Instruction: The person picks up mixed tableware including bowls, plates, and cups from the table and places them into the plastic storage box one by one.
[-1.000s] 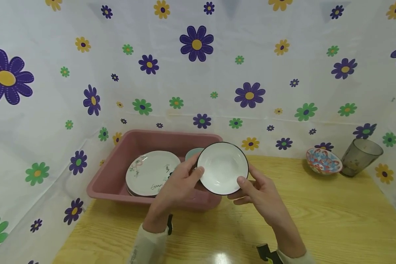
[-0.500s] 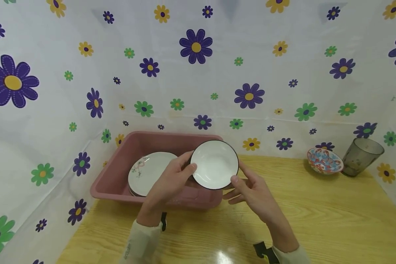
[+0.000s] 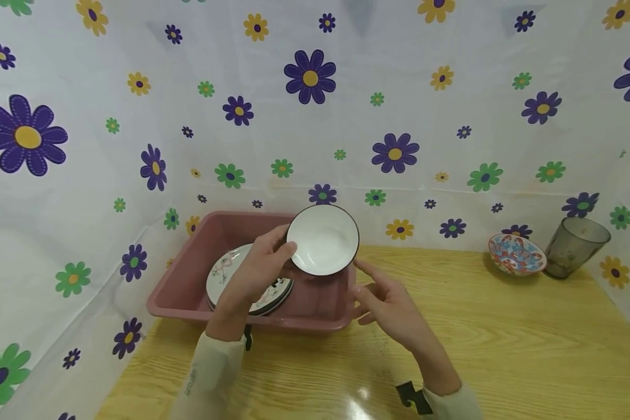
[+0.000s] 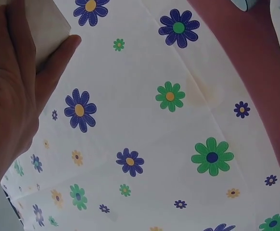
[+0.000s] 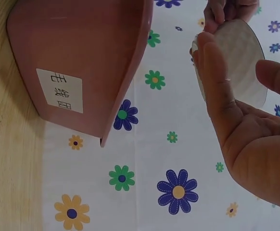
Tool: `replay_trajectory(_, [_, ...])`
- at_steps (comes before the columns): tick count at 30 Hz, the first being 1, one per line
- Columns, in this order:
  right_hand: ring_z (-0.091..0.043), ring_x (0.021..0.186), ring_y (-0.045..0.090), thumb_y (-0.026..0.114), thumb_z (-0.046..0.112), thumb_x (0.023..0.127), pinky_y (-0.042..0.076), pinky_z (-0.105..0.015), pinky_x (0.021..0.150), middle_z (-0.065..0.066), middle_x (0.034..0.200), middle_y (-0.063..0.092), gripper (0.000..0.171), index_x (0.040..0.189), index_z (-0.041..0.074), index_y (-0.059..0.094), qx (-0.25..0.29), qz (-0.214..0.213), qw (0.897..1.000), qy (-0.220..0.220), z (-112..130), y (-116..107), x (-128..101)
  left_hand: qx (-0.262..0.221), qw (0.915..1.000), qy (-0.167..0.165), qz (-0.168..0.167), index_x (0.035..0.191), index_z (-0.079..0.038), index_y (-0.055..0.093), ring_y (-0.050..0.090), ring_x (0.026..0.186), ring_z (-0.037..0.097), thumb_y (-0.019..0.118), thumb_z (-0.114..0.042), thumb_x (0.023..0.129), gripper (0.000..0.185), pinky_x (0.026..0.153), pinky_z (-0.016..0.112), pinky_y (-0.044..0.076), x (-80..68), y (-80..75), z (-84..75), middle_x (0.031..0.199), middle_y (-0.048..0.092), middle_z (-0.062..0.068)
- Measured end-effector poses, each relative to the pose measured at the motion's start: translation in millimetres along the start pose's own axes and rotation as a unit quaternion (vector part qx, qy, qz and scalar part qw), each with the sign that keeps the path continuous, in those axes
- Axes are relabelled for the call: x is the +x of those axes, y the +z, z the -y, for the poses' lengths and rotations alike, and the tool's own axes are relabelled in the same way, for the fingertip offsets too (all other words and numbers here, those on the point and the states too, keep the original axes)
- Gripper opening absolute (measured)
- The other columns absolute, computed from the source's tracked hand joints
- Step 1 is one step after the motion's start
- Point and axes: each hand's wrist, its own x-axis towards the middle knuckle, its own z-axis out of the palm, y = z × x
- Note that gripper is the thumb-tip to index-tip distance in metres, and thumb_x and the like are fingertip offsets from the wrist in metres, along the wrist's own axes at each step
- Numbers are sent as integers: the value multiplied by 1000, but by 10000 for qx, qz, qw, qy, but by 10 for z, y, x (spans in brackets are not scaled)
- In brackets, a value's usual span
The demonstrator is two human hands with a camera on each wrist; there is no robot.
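Observation:
A white bowl with a dark rim (image 3: pixel 322 239) is held tilted above the pink plastic tub (image 3: pixel 175 286), its inside facing the head camera. My left hand (image 3: pixel 257 265) grips its left edge, thumb on the inner side. My right hand (image 3: pixel 394 306) is at the bowl's lower right, fingers spread and thumb off the bowl; whether a fingertip touches the rim cannot be told. Within the tub lies a stack of white plates (image 3: pixel 220 274) with printed decoration, partly covered by my left hand and forearm. The left wrist view catches a pale blue rim (image 4: pixel 246 4) beside them.
Toward the back right of the wooden table (image 3: pixel 483 326) stand a red-and-blue patterned bowl (image 3: pixel 515 255) and a grey see-through glass (image 3: pixel 576 248). A flower-printed sheet (image 3: pixel 273 128) hangs behind and at the sides. The tub bears a white label (image 5: pixel 60 90).
The white bowl has moved left and up over the tub, carried by my left hand. My right thumb has come off the bowl, and that hand has shifted slightly left.

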Motion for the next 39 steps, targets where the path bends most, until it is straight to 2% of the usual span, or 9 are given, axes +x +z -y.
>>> replay_trajectory(5, [-23,79,68,59,19,100,58,-35,65,-15,102,70,44,142,8,52,-907,-87,9958,59,-64,102,26,-29,9995,-193,-265,152,1,32,73,89,29,38,-8,106,47,77,42,59,70,-81,-7,134,53,28])
replay_trajectory(9, [-19,75,66,60,15,98,55,-28,62,-16,99,70,37,134,5,59,-1290,-185,9915,33,-112,170,49,-18,9989,-275,-384,152,1,31,73,88,30,36,-7,106,47,78,45,58,132,-137,16,135,51,30])
replay_trajectory(14, [-17,71,65,60,11,97,55,-27,61,-12,95,69,31,127,5,63,-1513,-246,9882,45,-159,211,69,-47,9985,-357,-407,152,2,30,73,85,26,35,-7,106,47,79,47,58,194,-184,28,134,51,31])
replay_trajectory(20, [-14,67,60,61,7,93,52,-26,58,-4,85,66,27,120,5,65,-1818,-406,9825,-17,-192,247,90,8,9984,-367,-426,149,5,34,73,81,25,33,-7,106,44,78,43,59,295,-240,48,128,56,32])
replay_trajectory(26, [-13,67,53,63,4,91,44,-22,53,0,78,60,23,114,1,67,-2031,-566,9775,-60,-245,281,113,218,9983,-408,-363,147,7,36,73,82,25,33,-7,107,43,77,39,59,390,-307,99,125,57,31])
replay_trajectory(31, [-10,58,47,64,2,89,36,-21,48,1,70,54,20,108,-2,67,-2211,-711,9726,-94,-294,290,124,317,9973,-588,-310,148,5,35,73,83,28,33,-9,107,44,78,40,59,477,-354,117,127,57,29])
replay_trajectory(34, [-8,54,44,65,4,89,34,-21,45,1,67,52,21,109,-2,66,-2343,-756,9692,-28,-303,295,125,295,9961,-756,-342,149,5,33,74,82,28,33,-10,107,45,81,44,58,536,-368,119,126,56,29])
replay_trajectory(39, [-8,52,44,65,8,90,35,-22,44,0,66,54,32,120,-3,63,-2390,-779,9678,153,-299,308,122,267,9934,-1033,-422,148,7,32,73,82,25,32,-10,107,45,85,48,56,637,-396,160,124,56,30])
